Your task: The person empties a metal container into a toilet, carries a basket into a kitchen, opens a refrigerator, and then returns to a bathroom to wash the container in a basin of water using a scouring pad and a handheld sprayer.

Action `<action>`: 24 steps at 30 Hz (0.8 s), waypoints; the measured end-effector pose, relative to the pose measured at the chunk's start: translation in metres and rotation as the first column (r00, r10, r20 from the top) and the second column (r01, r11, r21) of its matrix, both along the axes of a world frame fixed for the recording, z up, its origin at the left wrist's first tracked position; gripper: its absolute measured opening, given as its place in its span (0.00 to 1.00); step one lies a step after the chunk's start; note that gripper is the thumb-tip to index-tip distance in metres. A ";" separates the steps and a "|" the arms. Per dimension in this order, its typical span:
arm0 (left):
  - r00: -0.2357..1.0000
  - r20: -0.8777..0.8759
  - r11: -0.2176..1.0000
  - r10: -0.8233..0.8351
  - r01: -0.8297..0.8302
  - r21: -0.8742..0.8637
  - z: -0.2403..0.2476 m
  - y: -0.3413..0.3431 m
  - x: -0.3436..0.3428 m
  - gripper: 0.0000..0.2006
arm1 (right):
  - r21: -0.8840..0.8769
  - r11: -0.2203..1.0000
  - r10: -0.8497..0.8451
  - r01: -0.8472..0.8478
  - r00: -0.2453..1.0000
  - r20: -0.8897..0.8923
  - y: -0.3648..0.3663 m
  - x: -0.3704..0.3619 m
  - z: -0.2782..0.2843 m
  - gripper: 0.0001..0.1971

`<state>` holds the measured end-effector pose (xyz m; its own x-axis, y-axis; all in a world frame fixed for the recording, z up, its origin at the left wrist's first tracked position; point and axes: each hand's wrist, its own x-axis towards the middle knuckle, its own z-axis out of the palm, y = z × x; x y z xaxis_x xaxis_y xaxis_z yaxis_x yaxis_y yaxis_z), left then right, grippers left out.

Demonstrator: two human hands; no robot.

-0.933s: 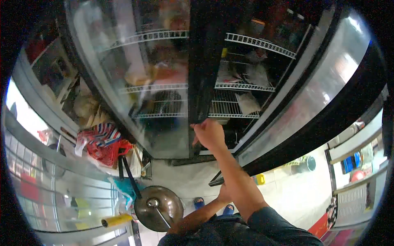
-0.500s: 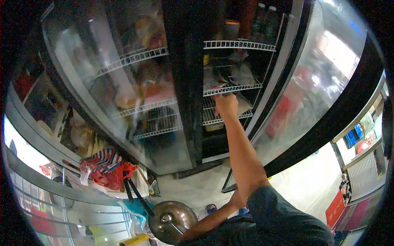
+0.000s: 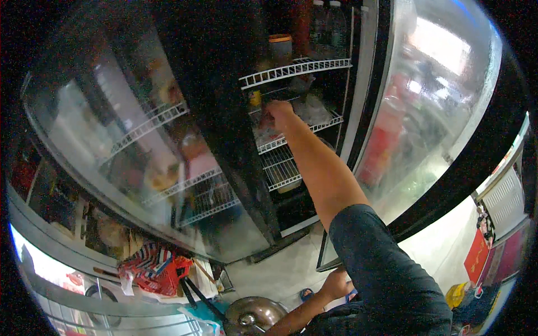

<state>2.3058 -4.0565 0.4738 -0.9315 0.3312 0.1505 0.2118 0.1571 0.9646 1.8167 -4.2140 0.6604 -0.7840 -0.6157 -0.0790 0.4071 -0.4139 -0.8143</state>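
Note:
My right arm stretches into the open right side of a glass-door fridge (image 3: 371, 73). On its middle wire shelf (image 3: 300, 133), my right hand (image 3: 278, 113) has its fingers bent down and closed on a clear plastic bag (image 3: 268, 132) with something reddish in it. Just right of that hand lies another clear bag (image 3: 315, 109) of pale contents. A small yellow container (image 3: 255, 98) stands behind the fingers to the left. Low down, close to my body, my left hand (image 3: 335, 283) looks curled; part of it is behind the right sleeve, and what it holds is hidden.
The fogged right fridge door (image 3: 426, 106) stands open; the left glass door (image 3: 120, 140) is closed. Above, the upper shelf (image 3: 297, 70) bears an orange-lidded tub (image 3: 280, 47) and bottles (image 3: 336, 25). A steel wok lid (image 3: 255, 313) and a red basket (image 3: 162, 277) with striped cloth are lower left.
My right hand has moved up from the lower shelf to the middle shelf and onto the bag there. The view has shifted, and more of my left hand shows.

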 end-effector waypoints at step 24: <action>0.935 0.354 0.993 -0.014 -0.030 0.118 0.029 -0.010 0.000 0.32 | 0.488 0.792 -0.340 0.367 0.929 -0.147 -0.031 -0.047 -0.064 0.13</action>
<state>2.3061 -4.0661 0.5024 -0.9343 0.3231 -0.1506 -0.1467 0.0364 0.9885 1.7694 -4.2451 0.5967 -0.9504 -0.1811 -0.2528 0.2662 -0.0534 -0.9624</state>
